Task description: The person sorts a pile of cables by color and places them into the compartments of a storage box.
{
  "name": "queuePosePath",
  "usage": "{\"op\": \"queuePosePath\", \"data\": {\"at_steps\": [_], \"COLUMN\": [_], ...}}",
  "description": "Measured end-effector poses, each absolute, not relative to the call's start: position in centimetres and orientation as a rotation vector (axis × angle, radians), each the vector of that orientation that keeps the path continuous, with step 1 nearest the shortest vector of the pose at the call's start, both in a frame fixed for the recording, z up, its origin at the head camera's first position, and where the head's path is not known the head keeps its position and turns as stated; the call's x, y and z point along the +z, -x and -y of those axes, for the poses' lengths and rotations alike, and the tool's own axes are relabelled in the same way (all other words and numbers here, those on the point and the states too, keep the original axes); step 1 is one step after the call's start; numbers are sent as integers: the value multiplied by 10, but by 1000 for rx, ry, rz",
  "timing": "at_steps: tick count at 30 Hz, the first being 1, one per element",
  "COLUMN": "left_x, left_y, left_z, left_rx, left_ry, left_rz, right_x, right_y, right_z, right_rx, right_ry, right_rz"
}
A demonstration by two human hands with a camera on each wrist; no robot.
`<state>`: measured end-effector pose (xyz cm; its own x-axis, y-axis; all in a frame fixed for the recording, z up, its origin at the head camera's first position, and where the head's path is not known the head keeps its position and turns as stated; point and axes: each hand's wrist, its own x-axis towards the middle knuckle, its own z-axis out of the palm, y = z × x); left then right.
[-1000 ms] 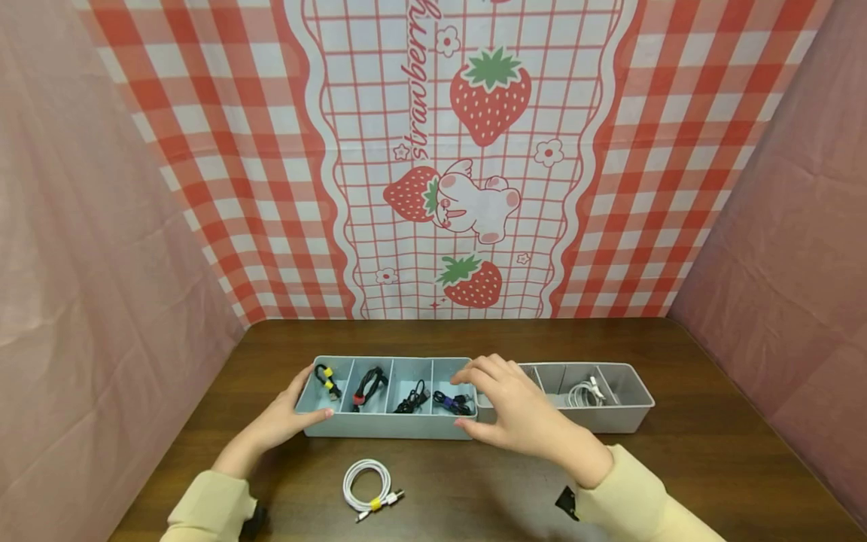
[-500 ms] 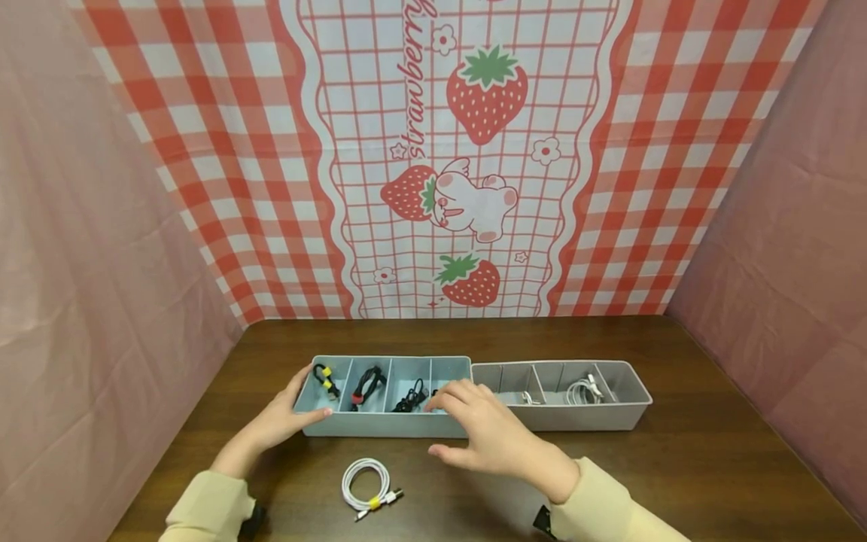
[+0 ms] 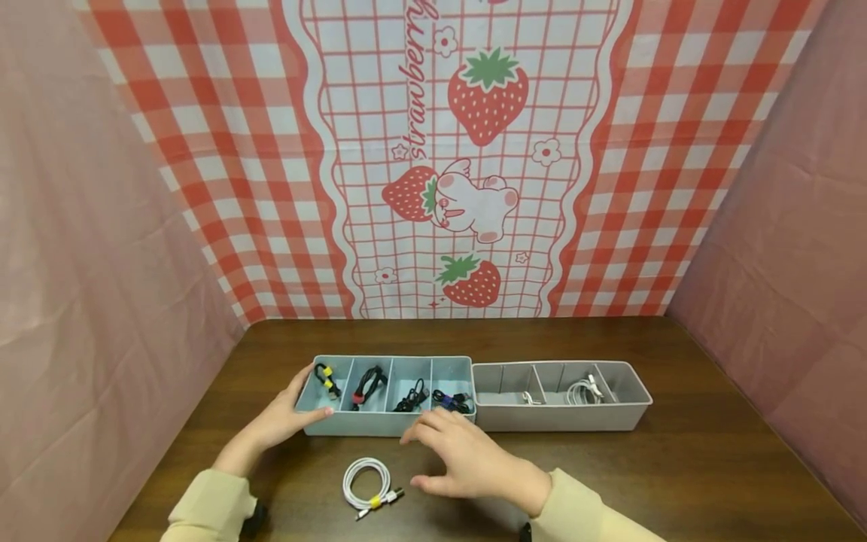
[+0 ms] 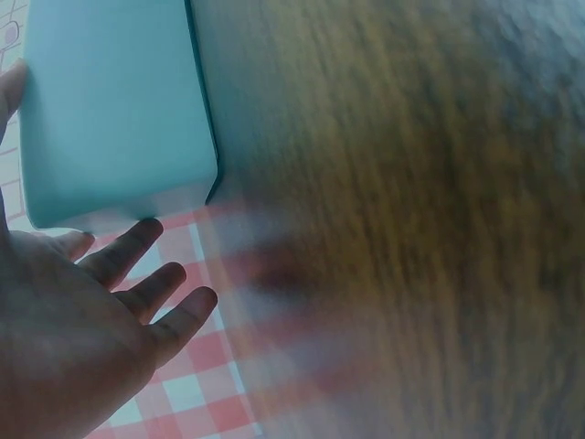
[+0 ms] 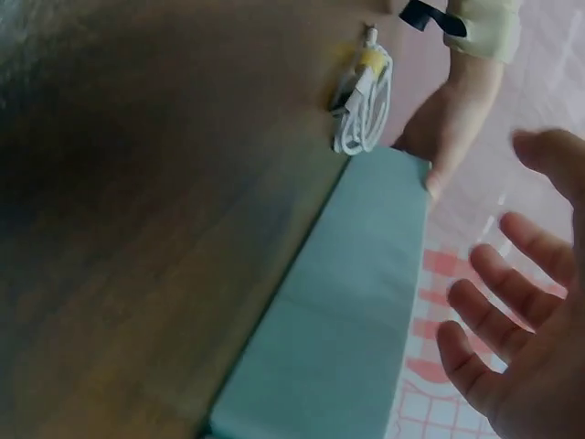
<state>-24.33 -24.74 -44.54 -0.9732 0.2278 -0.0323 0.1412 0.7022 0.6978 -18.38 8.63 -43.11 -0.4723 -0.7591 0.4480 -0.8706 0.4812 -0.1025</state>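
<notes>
My left hand (image 3: 278,423) rests at the left end of a blue divided storage box (image 3: 382,426). Its thumb lies at the front rim, and in the left wrist view its fingers (image 4: 137,249) are spread, some near the box's end. Each blue compartment holds a black cable, one with yellow ties (image 3: 328,382), one with a red tie (image 3: 368,387), a plain one (image 3: 412,397) and one with a purple tie (image 3: 451,401). Over the table, before the box, hovers my right hand (image 3: 467,461), fingers relaxed, holding nothing. Left of it lies a coiled white cable (image 3: 348,485) with a yellow tie.
A grey divided box (image 3: 562,419) adjoins the blue one on the right. It contains a coiled white cable (image 3: 584,391) and a small white piece (image 3: 530,399). Behind the brown table (image 3: 677,482) hangs a strawberry-print cloth (image 3: 474,196), with pink cloths at both sides.
My right hand has moved left and toward me, from over the joint between the boxes to near the white cable, uncovering the purple-tied cable. The left hand has stayed put.
</notes>
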Motion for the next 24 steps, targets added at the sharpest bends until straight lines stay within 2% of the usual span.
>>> {"op": "queuePosePath", "data": {"at_steps": [11, 24], "left_x": [-446, -448], "left_y": [244, 246], "left_z": [247, 249], "left_rx": [1128, 1109], "left_ry": [-317, -315], "left_rz": [-2802, -2810], "right_x": [-454, -462], "right_y": [184, 195], "right_z": [-77, -70], "right_rx": [271, 38], "right_ry": [-1583, -1766], "right_rz": [2433, 2416]}}
